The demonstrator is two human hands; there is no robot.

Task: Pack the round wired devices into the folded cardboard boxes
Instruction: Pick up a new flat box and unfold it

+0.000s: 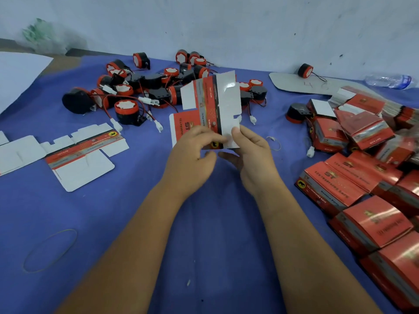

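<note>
Both hands, left hand [192, 152], right hand [251, 155], fingers pinching flat carton [210, 105], seemingly unfolded

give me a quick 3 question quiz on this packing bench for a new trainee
1. True or false: both hands hold an unfolded box blank above the blue cloth.
2. Where do the finished red boxes lie? A) at the person's right B) at the person's left C) by the far wall
3. Fill in: the round wired devices lie in a loose pile at the ____ of the cloth, beyond the hands.

Key
1. True: the left hand and right hand both pinch its lower edge.
2. A
3. far side
</note>
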